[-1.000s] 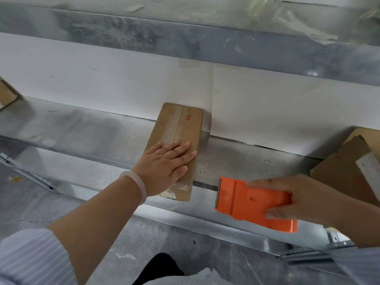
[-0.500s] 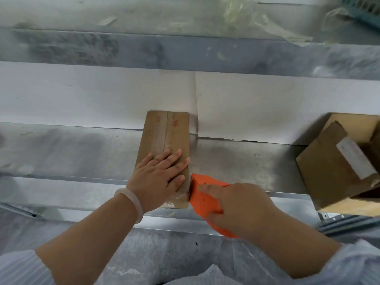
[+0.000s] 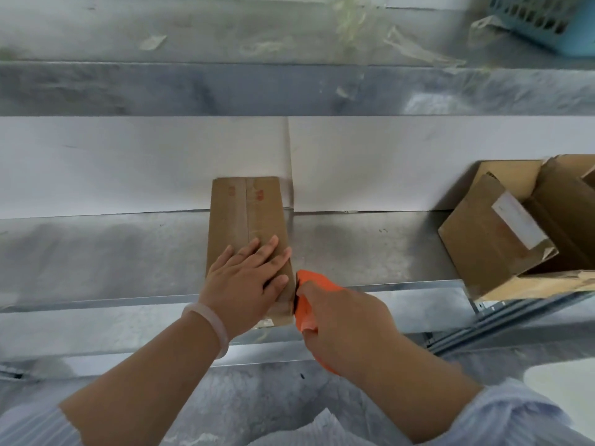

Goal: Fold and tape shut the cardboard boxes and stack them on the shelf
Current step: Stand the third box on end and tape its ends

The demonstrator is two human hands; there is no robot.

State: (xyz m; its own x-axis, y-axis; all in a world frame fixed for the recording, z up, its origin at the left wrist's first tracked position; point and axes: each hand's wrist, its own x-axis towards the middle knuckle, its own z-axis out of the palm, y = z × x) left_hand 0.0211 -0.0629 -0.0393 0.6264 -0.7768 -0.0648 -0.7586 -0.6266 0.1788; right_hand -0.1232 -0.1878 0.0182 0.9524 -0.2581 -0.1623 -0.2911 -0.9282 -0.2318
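A narrow brown cardboard box (image 3: 247, 214) lies lengthwise on the metal shelf (image 3: 354, 252), its far end against the white back wall and a tape strip along its top seam. My left hand (image 3: 246, 281) presses flat on the box's near half, fingers spread. My right hand (image 3: 341, 326) grips an orange tape dispenser (image 3: 306, 304), whose front edge touches the box's near right side. Most of the dispenser is hidden under my hand.
Several open, tipped cardboard boxes (image 3: 502, 233) crowd the shelf's right end, one with a white label. A blue plastic basket (image 3: 560, 24) sits on the upper shelf at top right, among scraps of clear tape (image 3: 415, 49). Bare shelf stretches left of the box.
My right hand brought the orange dispenser leftward from the shelf's front edge up against the box's right side. My left hand stayed flat on the box, which now lies straighter.
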